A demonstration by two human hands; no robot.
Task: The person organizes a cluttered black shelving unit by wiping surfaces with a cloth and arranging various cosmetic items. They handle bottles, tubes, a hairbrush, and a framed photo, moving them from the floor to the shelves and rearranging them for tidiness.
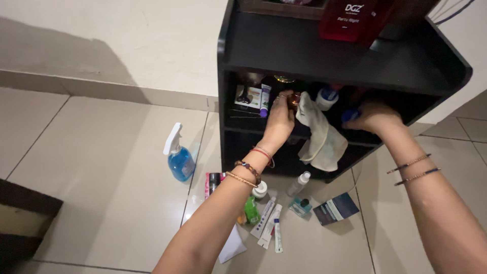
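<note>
Pale floor tiles are running under the black shelf unit [284,56]; I'm pinching a cloth [319,137] with my left hand [280,119], hanging rightward, while my right hand [373,117] is curling around something unclear.

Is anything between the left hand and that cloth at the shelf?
Nothing visible: the left hand already grips the cloth, together with a small copper-coloured thing, at the shelf opening. The cloth hangs down free.
</note>
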